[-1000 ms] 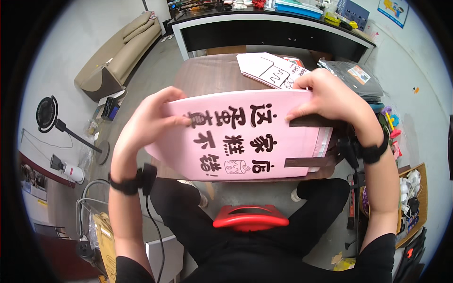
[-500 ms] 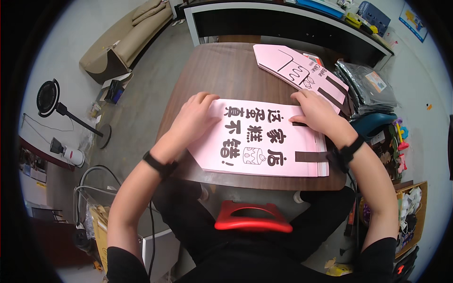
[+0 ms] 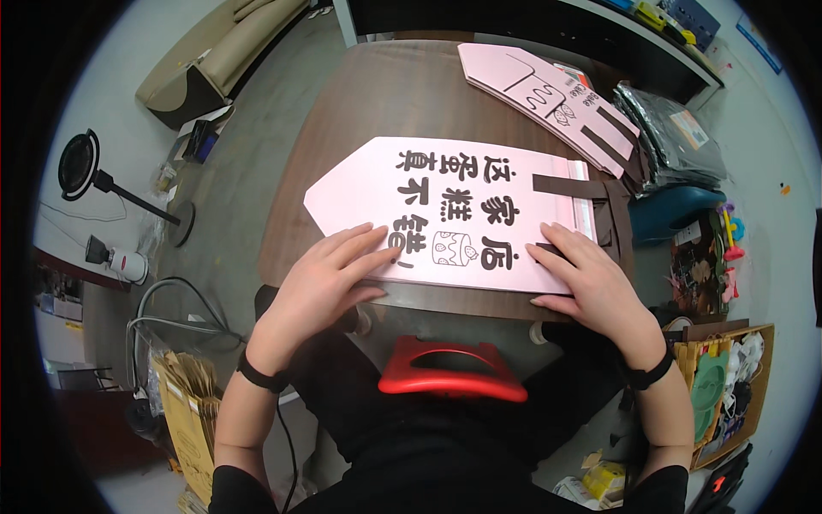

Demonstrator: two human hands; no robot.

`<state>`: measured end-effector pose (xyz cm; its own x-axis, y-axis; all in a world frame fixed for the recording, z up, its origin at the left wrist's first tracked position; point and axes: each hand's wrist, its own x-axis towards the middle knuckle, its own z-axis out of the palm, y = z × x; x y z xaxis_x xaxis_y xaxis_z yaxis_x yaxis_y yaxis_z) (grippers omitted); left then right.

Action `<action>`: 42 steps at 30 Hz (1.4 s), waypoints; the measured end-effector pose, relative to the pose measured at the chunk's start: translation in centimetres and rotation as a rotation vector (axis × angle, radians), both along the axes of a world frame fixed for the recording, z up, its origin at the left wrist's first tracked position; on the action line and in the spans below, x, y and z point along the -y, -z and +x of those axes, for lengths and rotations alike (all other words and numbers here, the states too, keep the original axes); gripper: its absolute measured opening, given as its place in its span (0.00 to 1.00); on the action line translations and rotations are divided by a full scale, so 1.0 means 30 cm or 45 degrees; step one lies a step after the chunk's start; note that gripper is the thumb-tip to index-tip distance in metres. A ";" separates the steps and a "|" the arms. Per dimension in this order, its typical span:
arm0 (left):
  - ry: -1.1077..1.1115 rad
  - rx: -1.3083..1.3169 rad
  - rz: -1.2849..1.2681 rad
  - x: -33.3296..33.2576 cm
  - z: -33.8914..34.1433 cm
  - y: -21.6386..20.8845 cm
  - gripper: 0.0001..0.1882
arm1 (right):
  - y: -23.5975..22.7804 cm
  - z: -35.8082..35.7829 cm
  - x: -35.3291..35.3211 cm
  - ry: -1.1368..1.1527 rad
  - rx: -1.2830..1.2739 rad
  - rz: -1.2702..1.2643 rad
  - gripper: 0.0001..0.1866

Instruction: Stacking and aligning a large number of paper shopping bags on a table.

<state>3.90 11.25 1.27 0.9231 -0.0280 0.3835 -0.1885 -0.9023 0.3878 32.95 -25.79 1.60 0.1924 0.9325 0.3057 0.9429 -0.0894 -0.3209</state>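
A stack of flat pink bags (image 3: 454,206) with black lettering, a drawn cake and dark strap handles lies on the brown table in front of me. Its pointed end faces left, its handles right. My left hand (image 3: 330,270) rests over the near edge toward the left, fingers stretched out on the top bag and thumb down by the edge. At the near right corner my right hand (image 3: 595,287) lies likewise, fingers extended, covering part of a handle. Neither hand visibly lifts anything.
Another stack of pink bags (image 3: 544,103) lies askew at the table's far right, next to dark items in clear plastic (image 3: 676,141). A red stool (image 3: 454,390) is between my legs. A box of odds and ends (image 3: 728,394) stands at right, brown paper bags (image 3: 188,411) at lower left.
Both hands have gone from the far side of the near stack to its near edge. The stack sits slightly farther left, its pointed end now uncovered. The view has tilted a little.
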 end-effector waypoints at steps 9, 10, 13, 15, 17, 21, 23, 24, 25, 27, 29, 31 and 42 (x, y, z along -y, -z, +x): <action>-0.082 -0.081 0.404 0.047 0.066 0.020 0.30 | 0.064 0.062 0.038 0.002 -0.002 -0.006 0.42; -0.069 -0.068 0.401 0.039 0.062 0.028 0.30 | 0.054 0.078 0.045 0.006 0.081 -0.072 0.42; -0.080 -0.061 0.370 0.021 0.063 0.052 0.30 | 0.011 0.086 0.007 0.095 0.069 -0.076 0.38; -0.089 -0.137 0.361 0.022 0.065 0.046 0.34 | -0.015 0.098 -0.025 0.160 0.042 -0.074 0.35; -0.088 -0.111 0.214 0.033 0.068 0.040 0.30 | -0.049 0.149 -0.035 0.220 0.016 -0.073 0.32; -0.150 0.112 0.010 0.006 0.052 0.088 0.23 | -0.134 0.302 -0.112 0.307 -0.027 -0.054 0.26; -0.270 0.259 -0.162 -0.029 0.032 0.153 0.19 | -0.204 0.390 -0.183 0.328 -0.043 -0.037 0.23; -0.349 0.320 -0.291 -0.025 0.034 0.187 0.15 | -0.230 0.445 -0.220 0.336 -0.052 -0.030 0.22; -0.348 0.333 -0.294 -0.028 0.021 0.201 0.15 | -0.245 0.455 -0.238 0.354 -0.061 -0.022 0.21; -0.442 0.414 -0.438 -0.031 0.004 0.225 0.13 | -0.198 0.626 -0.224 0.401 -0.068 -0.089 0.26; -0.459 0.519 -0.362 -0.015 -0.002 0.238 0.09 | -0.152 0.755 -0.220 0.534 -0.070 -0.257 0.33; -0.434 0.522 -0.321 -0.013 -0.031 0.255 0.07 | -0.149 0.823 -0.216 0.550 0.109 -0.581 0.38; -0.268 0.506 -0.250 0.003 -0.053 0.193 0.21 | -0.124 0.749 -0.349 0.439 0.396 -0.794 0.32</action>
<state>2.31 11.16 -4.52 0.6821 0.2519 0.6864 -0.1776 -0.8535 0.4898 55.43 -15.31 5.32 0.4944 0.8528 -0.1681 0.8674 -0.4714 0.1594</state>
